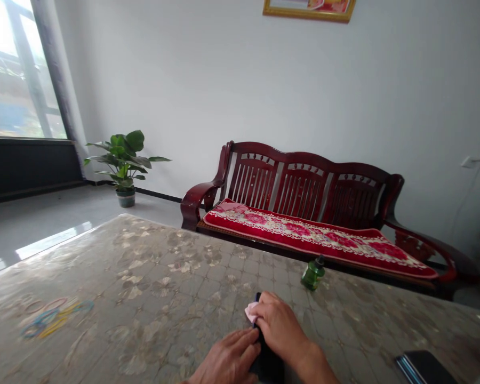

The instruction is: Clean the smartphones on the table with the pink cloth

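A dark, long object (269, 362) lies on the patterned table near its front edge, partly covered by both hands. My right hand (279, 325) is closed on a small pale pink cloth (250, 312), pressing it against the far part of the dark object. My left hand (232, 356) rests on the left side of the dark object, its fingers bent together over the edge; the thumb side lies close to the right hand. What the dark object is cannot be made out.
On the tablecloth (144, 298), a green glass bottle (313, 274) stands beyond the right hand. Coloured rubber bands (56, 318) lie at left, a dark phone-like item (426, 368) at front right. Behind are a wooden bench (300, 184) and a potted plant (126, 198).
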Demonstrator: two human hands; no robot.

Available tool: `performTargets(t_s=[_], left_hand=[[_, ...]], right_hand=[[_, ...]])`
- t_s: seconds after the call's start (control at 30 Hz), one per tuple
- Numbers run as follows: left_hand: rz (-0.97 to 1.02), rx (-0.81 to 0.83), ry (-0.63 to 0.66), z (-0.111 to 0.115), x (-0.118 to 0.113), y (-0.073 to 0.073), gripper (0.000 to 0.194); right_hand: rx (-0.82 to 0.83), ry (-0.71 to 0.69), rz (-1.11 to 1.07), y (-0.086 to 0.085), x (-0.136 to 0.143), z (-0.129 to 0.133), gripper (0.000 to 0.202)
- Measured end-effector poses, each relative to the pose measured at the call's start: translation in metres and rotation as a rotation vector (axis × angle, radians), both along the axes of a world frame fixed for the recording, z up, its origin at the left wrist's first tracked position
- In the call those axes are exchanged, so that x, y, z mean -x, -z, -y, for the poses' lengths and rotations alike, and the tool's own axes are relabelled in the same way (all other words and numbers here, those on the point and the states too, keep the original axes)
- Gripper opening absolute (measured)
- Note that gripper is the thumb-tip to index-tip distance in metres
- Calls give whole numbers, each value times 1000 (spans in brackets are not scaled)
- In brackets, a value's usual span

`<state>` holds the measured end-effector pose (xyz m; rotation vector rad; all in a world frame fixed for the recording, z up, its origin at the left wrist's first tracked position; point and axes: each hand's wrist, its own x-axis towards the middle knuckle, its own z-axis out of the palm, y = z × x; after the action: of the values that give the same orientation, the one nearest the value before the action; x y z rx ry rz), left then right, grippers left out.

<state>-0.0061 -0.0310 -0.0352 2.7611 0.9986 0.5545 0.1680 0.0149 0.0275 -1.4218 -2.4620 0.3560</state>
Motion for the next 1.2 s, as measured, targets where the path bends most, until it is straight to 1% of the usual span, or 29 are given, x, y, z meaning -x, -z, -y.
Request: performTargets(t_s=[0.1, 0.17, 0.23, 0.3, 0.4, 0.47, 0.6, 0.67, 0.73, 0.83, 0.93, 1.0, 1.1, 1.2], left_hand=[[-13, -67, 20, -3, 2, 9, 39], [-12, -111, 33, -5, 3, 12, 38], [19, -149, 36, -6, 3, 11, 35], [64, -176, 45, -6, 3, 7, 32], [103, -187, 68, -6, 2, 4, 32], [96, -187, 63, -6, 3, 6, 34], [41, -209, 41, -9, 5, 15, 36], [31, -219, 48, -9, 7, 15, 36], [39, -218, 58, -8, 6, 11, 37], [51, -200, 59, -7, 5, 4, 38], [61, -185, 47, -6, 3, 4, 35], [55, -196, 43, -6, 3, 7, 34], [45, -214, 53, -8, 5, 13, 35], [48, -162, 46, -8, 6, 12, 35]], right_hand=[[-58, 105, -12, 2, -2, -8, 31], [-64, 154, -28, 4, -5, -9, 31], [-42, 139, -49, 7, -10, -2, 29], [-14, 91, -76, 11, -15, 11, 27], [18, 51, -88, 15, -23, 26, 26], [11, 65, -75, 14, -26, 24, 27], [-51, 161, -56, 8, -25, 3, 29], [-65, 188, -48, 7, -23, -3, 29], [-61, 186, -39, 7, -21, 1, 28], [-19, 132, -30, 11, -21, 18, 28], [5, 87, -35, 11, -20, 24, 28], [-12, 96, -51, 8, -18, 17, 29], [-36, 133, -57, 3, -11, -1, 29], [-40, 112, -48, 3, -4, -7, 27]])
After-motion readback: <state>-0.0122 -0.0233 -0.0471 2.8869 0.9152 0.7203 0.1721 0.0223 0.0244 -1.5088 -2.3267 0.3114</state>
